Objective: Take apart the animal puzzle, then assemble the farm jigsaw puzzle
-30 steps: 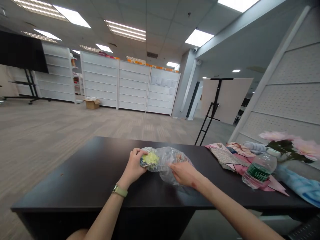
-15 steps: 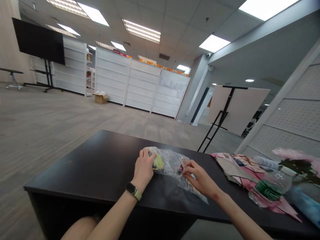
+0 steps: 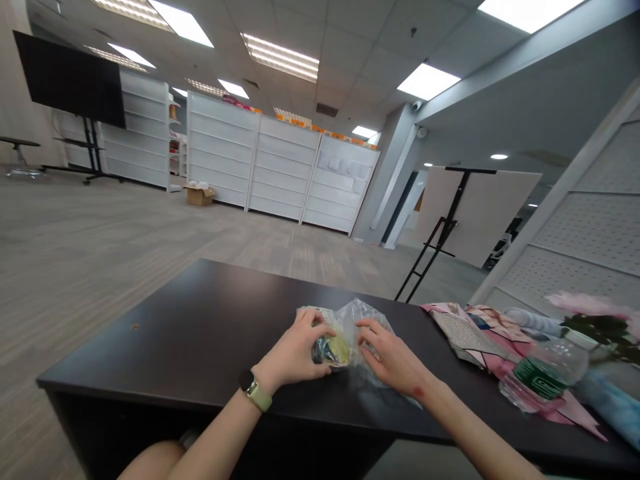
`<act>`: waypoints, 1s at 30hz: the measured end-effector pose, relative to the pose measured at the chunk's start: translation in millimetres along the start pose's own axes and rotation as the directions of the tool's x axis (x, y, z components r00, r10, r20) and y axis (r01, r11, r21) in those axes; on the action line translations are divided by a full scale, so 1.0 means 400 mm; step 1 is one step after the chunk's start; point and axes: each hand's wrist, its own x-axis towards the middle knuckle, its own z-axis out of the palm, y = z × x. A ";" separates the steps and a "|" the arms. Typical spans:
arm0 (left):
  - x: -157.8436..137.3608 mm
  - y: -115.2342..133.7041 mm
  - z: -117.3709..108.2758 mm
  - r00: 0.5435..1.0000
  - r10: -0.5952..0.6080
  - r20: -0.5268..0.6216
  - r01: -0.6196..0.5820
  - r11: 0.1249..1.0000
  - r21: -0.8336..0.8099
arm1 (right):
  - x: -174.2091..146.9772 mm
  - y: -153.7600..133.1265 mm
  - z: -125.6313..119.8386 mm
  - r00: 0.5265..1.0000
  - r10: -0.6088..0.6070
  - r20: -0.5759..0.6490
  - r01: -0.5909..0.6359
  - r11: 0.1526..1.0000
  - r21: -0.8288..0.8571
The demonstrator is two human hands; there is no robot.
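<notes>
A yellow-green piece (image 3: 339, 350) with a dark part beside it sat near the middle of the bench (image 3: 165, 333), toward its far edge, with a clear plastic bag (image 3: 357, 312) bunched up against its right side. The left hand (image 3: 295, 347) had its fingers (image 3: 324, 330) curved around the piece — parted about as wide as the piece itself, thumb along the near edge, the others over the far one — and gripped it. The right hand (image 3: 393, 357) rested at the bag, its fingers (image 3: 370, 325) bent and slightly spread; whether they pinched the film I could not tell. A watch (image 3: 257, 393) with a pale green strap circled the left wrist.

The bench top was dark and smooth. At its right lay folded pink cloth (image 3: 577, 413), with a green-labelled bottle (image 3: 540, 377) standing tilted in view and pink flowers (image 3: 590, 307) behind. Beyond, across grey carpet (image 3: 150, 233), stood an easel (image 3: 440, 233), white shelves (image 3: 217, 147), a cardboard box (image 3: 199, 195) and — far left — a black screen (image 3: 70, 77) on a stand.
</notes>
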 end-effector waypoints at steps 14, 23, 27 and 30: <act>0.023 -0.017 0.052 0.946 -0.313 0.086 0.278 0.646 -0.711 | -0.006 -0.100 0.137 0.925 0.374 -0.068 -0.378 0.889 -0.258; 0.109 -0.027 0.149 0.618 -0.784 0.062 0.255 0.126 -0.959 | -0.058 0.032 0.162 0.924 0.346 -0.160 -0.332 0.937 0.110; 0.139 -0.026 0.199 0.593 -0.793 0.137 0.338 0.091 -0.937 | -0.108 0.092 0.162 0.840 0.432 -0.328 -0.301 0.874 0.381; 0.164 0.002 0.235 0.604 -0.763 0.232 0.433 0.069 -0.899 | -0.134 0.120 0.159 0.684 0.635 -0.359 -0.338 0.712 0.616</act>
